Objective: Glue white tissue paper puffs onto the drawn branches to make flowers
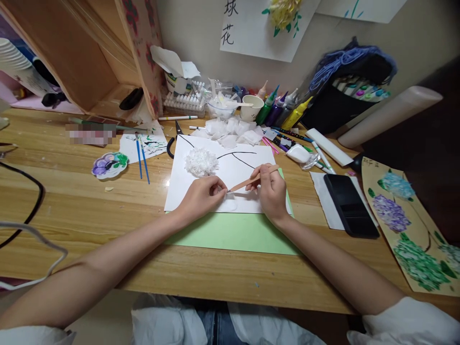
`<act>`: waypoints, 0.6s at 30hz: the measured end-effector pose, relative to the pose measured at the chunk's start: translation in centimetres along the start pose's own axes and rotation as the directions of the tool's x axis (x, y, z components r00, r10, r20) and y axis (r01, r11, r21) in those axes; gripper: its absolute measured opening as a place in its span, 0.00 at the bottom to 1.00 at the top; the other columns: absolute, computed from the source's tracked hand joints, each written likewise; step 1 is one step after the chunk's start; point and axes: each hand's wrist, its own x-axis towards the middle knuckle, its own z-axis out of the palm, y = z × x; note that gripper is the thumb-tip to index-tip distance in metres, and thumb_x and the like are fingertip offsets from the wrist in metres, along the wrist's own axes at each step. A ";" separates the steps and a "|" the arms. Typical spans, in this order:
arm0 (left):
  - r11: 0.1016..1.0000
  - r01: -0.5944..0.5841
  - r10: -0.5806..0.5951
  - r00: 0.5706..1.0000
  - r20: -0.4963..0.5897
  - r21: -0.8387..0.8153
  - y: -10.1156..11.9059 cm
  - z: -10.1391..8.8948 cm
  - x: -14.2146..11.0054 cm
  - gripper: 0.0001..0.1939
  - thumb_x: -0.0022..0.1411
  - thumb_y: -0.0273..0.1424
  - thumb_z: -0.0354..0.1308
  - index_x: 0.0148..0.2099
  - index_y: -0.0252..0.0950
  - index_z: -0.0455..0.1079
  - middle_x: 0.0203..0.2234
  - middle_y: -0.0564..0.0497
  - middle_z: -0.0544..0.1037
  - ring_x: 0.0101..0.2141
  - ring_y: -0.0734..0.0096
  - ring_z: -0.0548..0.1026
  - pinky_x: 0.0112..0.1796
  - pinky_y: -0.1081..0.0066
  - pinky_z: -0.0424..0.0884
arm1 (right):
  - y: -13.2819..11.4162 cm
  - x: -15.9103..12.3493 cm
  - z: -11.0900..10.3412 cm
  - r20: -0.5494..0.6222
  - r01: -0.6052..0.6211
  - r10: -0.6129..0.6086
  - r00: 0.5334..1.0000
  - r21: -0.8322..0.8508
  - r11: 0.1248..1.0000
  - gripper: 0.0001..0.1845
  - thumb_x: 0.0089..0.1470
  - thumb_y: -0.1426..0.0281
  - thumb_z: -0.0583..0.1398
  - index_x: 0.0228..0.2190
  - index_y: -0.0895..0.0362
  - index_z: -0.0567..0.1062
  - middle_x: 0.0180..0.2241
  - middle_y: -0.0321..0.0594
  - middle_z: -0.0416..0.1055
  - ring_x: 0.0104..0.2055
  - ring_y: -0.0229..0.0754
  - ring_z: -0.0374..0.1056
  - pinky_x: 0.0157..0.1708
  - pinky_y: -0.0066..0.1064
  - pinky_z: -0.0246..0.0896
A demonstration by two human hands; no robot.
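Head view: your right hand (272,189) holds the wooden stick (247,182) pen-like, likely for control; your left hand (205,192) pinches narrowly by its tip, contents unclear.

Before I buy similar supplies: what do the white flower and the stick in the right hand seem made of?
White flower: probably matte tissue paper, judging by its thin, ruffled pieces. Tan stick in the right hand: perhaps matte wood, given its colour.

White paper (233,172) partly behind right hand (270,190)
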 end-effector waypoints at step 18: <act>1.000 0.008 -0.008 1.000 -0.001 -0.009 0.2 -0.1 -0.1 0.07 0.56 0.31 0.53 0.32 0.35 0.71 0.19 0.56 0.65 0.22 0.77 0.62 0.25 0.74 0.57 | 0.8 -1.1 -1.0 0.110 0.399 -0.387 0.915 -0.127 0.908 0.16 0.61 0.67 0.48 0.26 0.56 0.70 0.22 0.37 0.69 0.21 0.34 0.65 0.21 0.28 0.61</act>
